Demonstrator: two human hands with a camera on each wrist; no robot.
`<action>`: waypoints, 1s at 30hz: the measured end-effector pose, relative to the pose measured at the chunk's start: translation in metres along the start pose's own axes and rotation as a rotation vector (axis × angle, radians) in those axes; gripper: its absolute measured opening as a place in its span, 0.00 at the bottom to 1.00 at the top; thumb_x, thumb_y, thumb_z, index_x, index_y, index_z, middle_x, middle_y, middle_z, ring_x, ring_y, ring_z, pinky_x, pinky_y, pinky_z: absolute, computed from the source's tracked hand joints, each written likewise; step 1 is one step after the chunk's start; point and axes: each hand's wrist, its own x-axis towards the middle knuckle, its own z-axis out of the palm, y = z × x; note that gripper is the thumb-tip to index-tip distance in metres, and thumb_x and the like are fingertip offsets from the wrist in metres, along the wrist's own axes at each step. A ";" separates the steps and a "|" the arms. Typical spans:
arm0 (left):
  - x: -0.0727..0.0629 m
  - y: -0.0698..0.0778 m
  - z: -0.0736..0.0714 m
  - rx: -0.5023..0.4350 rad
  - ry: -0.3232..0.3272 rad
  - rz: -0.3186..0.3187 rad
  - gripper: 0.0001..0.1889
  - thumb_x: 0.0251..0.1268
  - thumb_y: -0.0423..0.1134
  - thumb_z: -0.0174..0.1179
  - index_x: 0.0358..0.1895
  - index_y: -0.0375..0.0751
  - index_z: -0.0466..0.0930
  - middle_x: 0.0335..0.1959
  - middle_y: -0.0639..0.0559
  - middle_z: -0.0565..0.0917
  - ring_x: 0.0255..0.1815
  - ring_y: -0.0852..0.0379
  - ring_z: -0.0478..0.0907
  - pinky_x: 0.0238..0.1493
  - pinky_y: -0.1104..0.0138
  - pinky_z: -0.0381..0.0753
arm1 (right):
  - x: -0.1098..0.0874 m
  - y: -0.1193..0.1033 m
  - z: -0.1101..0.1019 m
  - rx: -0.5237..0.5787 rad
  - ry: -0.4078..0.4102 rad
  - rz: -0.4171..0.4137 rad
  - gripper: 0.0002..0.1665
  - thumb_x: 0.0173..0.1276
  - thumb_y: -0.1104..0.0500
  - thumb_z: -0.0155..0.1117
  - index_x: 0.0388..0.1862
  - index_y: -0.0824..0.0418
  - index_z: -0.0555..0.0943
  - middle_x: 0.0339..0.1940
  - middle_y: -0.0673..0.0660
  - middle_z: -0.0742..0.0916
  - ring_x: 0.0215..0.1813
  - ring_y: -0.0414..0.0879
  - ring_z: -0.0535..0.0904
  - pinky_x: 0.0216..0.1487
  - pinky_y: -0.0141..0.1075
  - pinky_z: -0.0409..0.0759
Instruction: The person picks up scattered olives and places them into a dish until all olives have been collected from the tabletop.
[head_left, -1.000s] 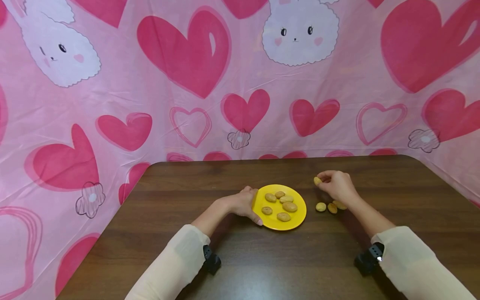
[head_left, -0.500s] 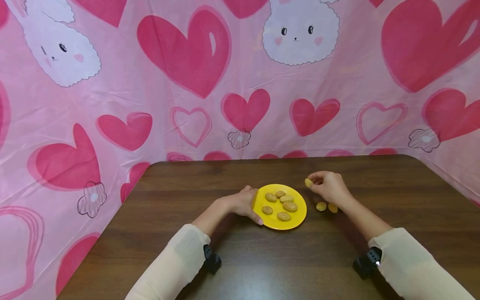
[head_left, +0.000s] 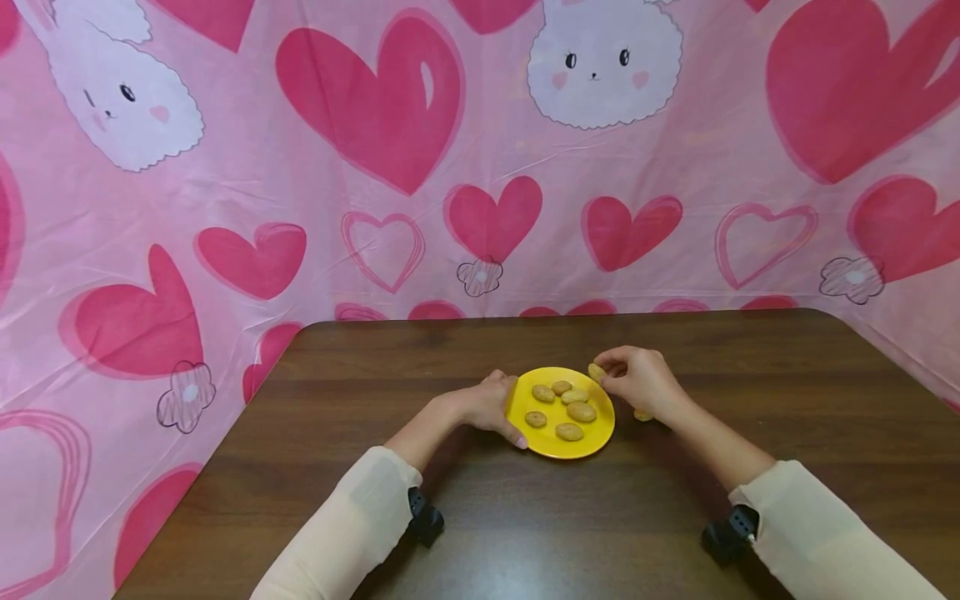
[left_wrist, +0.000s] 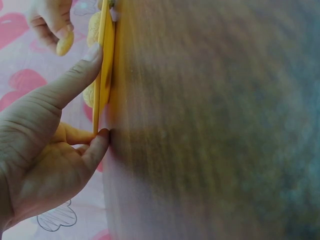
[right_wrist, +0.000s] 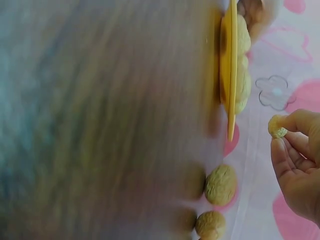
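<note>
Plate (head_left: 555, 413), yellow, bearing six tan lumps (head_left: 581, 412).

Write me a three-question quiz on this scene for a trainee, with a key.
1. True or false: the left grip holds the yellow plate while the right grip pinches a tan piece.
2. How many pieces on the plate does the head view show? A) four B) six C) nine
3. Fill in: two loose pieces on the table are both visible in the ____ view.

Key: 1. True. 2. B. 3. Right wrist.
</note>
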 end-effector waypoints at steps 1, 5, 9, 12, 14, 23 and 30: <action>0.000 0.000 0.000 0.000 -0.001 -0.001 0.51 0.42 0.57 0.71 0.68 0.37 0.55 0.55 0.48 0.64 0.54 0.54 0.63 0.60 0.62 0.64 | 0.000 -0.002 0.001 -0.003 -0.010 -0.006 0.11 0.55 0.68 0.67 0.38 0.69 0.82 0.31 0.57 0.83 0.32 0.48 0.78 0.34 0.38 0.79; 0.000 0.000 -0.001 0.000 -0.006 0.001 0.51 0.42 0.57 0.70 0.68 0.37 0.55 0.55 0.48 0.64 0.53 0.55 0.63 0.60 0.62 0.64 | -0.002 -0.009 0.005 -0.009 -0.044 -0.039 0.10 0.55 0.68 0.67 0.37 0.67 0.83 0.30 0.55 0.83 0.31 0.46 0.76 0.34 0.37 0.78; -0.001 0.000 -0.001 0.005 -0.009 0.006 0.51 0.42 0.57 0.70 0.68 0.37 0.56 0.54 0.48 0.64 0.53 0.55 0.63 0.60 0.62 0.64 | -0.004 -0.016 0.009 0.002 -0.081 -0.055 0.11 0.54 0.68 0.68 0.38 0.66 0.83 0.32 0.55 0.83 0.31 0.45 0.76 0.33 0.36 0.78; -0.001 0.000 -0.002 0.003 -0.011 0.005 0.51 0.42 0.57 0.70 0.68 0.37 0.56 0.54 0.48 0.64 0.53 0.55 0.63 0.59 0.62 0.65 | -0.006 -0.022 0.011 0.011 -0.108 -0.063 0.12 0.54 0.68 0.68 0.39 0.66 0.83 0.34 0.56 0.83 0.32 0.45 0.76 0.33 0.35 0.78; -0.001 0.000 -0.002 -0.004 -0.013 0.002 0.51 0.42 0.57 0.70 0.68 0.37 0.56 0.54 0.49 0.64 0.53 0.55 0.63 0.59 0.62 0.65 | -0.006 -0.025 0.013 0.010 -0.127 -0.075 0.12 0.53 0.68 0.69 0.39 0.66 0.83 0.34 0.55 0.83 0.32 0.44 0.76 0.33 0.34 0.78; -0.003 0.000 -0.002 -0.021 -0.010 0.005 0.50 0.42 0.56 0.70 0.67 0.37 0.56 0.54 0.48 0.64 0.53 0.54 0.64 0.59 0.61 0.65 | -0.008 -0.033 0.021 0.014 -0.222 -0.131 0.14 0.53 0.68 0.70 0.40 0.65 0.84 0.30 0.50 0.82 0.30 0.42 0.73 0.31 0.30 0.76; -0.003 0.000 -0.002 -0.019 -0.007 0.006 0.50 0.42 0.57 0.70 0.68 0.37 0.56 0.54 0.48 0.64 0.52 0.54 0.64 0.59 0.61 0.65 | -0.005 -0.034 0.029 -0.005 -0.268 -0.200 0.13 0.51 0.68 0.71 0.39 0.65 0.84 0.30 0.50 0.82 0.29 0.40 0.74 0.32 0.29 0.77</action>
